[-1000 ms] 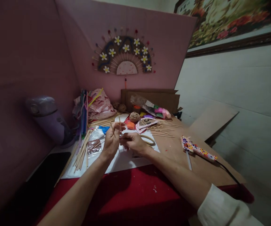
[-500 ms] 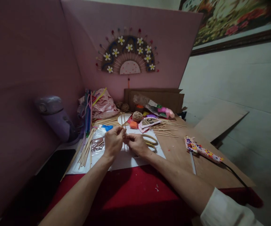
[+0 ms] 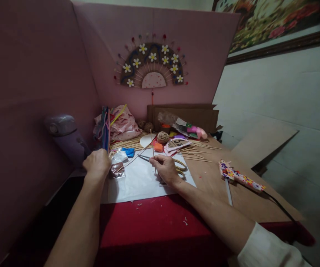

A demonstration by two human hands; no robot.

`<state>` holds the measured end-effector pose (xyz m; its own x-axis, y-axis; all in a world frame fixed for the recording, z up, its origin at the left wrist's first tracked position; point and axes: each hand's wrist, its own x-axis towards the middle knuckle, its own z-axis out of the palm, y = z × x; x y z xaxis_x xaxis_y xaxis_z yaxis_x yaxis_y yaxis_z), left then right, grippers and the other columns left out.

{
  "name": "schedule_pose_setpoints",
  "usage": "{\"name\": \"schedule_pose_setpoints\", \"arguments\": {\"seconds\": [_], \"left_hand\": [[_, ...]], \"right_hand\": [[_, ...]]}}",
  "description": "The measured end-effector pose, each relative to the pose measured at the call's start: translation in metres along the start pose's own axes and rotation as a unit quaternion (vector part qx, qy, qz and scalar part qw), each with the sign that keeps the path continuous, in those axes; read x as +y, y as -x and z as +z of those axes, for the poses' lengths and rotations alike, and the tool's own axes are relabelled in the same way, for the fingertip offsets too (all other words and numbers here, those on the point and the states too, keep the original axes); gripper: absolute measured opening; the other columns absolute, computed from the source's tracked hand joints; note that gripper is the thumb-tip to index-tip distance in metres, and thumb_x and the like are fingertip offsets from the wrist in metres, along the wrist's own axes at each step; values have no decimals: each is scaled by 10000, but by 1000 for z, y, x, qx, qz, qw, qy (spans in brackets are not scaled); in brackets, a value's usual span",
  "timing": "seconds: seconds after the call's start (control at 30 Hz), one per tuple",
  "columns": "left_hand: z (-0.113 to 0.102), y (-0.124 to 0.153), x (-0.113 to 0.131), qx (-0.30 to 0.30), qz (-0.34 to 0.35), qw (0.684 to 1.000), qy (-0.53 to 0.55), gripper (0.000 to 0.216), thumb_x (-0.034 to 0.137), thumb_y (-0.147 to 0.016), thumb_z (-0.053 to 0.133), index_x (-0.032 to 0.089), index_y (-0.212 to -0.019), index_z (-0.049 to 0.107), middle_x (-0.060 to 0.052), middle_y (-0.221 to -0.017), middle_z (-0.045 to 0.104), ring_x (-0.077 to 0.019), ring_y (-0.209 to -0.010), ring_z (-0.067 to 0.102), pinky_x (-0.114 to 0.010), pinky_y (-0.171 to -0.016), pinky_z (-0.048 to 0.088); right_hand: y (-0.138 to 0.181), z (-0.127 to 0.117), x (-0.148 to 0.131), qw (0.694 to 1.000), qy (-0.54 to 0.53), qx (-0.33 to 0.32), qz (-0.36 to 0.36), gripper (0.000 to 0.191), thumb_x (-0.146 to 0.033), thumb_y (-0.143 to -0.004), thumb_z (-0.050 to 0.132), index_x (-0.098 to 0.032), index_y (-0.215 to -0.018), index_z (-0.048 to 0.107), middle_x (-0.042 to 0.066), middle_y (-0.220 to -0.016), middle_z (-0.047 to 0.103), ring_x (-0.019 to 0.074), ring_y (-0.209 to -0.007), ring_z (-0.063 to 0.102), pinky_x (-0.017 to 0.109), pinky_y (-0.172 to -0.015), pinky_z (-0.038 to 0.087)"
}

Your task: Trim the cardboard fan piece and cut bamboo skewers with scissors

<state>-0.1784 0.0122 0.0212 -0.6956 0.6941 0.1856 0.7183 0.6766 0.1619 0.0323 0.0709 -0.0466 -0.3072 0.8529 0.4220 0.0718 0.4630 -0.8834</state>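
In my right hand (image 3: 163, 167) a thin wooden stick (image 3: 151, 141) stands almost upright, pinched between thumb and fingers above a white sheet (image 3: 137, 187). Gold-handled scissors (image 3: 181, 165) lie partly behind that hand, their blades pointing left. My left hand (image 3: 97, 162) is at the left edge of the sheet with its fingers curled, back toward me; whatever it may hold is hidden. Just right of it are a clear packet with a brown lump (image 3: 117, 169) and a loose stick (image 3: 132, 159) lying slantwise. A blue lump (image 3: 128, 152) sits behind them.
At the left stands a purple bottle (image 3: 68, 139). A bundle of wooden sticks (image 3: 128, 144), a twine ball (image 3: 163, 137) and an orange block (image 3: 158, 147) lie at the back. On the right rests a flower-patterned glue gun (image 3: 240, 177) with its cord. A decorated fan (image 3: 153, 63) hangs behind.
My left hand has left the right one and moved left, over where the loose sticks lay. The right hand stays nearly in place, now with one upright stick; another stick lies on the sheet.
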Motion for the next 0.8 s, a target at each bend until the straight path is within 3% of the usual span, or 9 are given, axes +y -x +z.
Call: {"name": "schedule_pose_setpoints", "arguments": {"seconds": [0.07,0.2,0.27,0.43,0.63,0.73,0.8], "left_hand": [[4,5,10,16,24,999,-16,315,175,-740,470,99,-956,686,-244,-957,665,-358,-894,631,-399,-657,482],[21,19,34,18,206,977,-59,300,159,-791,409,143,-891,692,-183,-930,680,-301,-895,634,-345,-699,461],[30,25,43,11,238,969,-67,310,136,-799,392,134,-887,690,-183,-939,675,-285,-890,633,-331,-703,452],[40,30,49,8,252,965,-67,327,91,-791,365,110,-863,684,-191,-921,670,-280,-852,638,-321,-668,441],[29,32,49,51,224,972,-47,306,69,-763,369,109,-847,661,-183,-851,669,-280,-804,643,-336,-654,436],[22,36,52,107,225,963,104,216,124,-775,408,128,-786,624,-142,-771,665,-254,-754,637,-332,-648,442],[19,40,57,70,251,917,303,134,201,-780,462,150,-731,576,-77,-651,635,-202,-629,614,-299,-585,446]], "right_hand": [[0,-1,-1,1000,-11,6,6,215,-323,-762,565,-134,-693,640,-17,-539,532,82,-441,443,199,-439,341],[0,-2,1,1000,-17,-3,16,354,-424,-830,497,-155,-607,557,-43,-435,454,70,-346,402,190,-379,311],[1,-3,1,1000,-12,-8,13,394,-447,-846,478,-163,-575,517,-52,-399,417,70,-332,396,186,-374,309],[2,-3,-1,1000,-1,-11,2,375,-428,-841,499,-165,-574,517,-51,-391,421,75,-338,408,185,-379,315],[2,-3,-1,1000,-17,8,-8,274,-370,-816,526,-150,-667,592,-28,-507,513,67,-377,414,180,-382,327],[0,-2,0,999,-43,10,-4,200,-329,-785,553,-146,-792,633,-20,-576,554,67,-400,438,177,-386,346],[-1,-2,1,998,-60,5,1,190,-309,-779,549,-143,-810,636,-15,-595,560,73,-420,468,176,-393,365]]}}
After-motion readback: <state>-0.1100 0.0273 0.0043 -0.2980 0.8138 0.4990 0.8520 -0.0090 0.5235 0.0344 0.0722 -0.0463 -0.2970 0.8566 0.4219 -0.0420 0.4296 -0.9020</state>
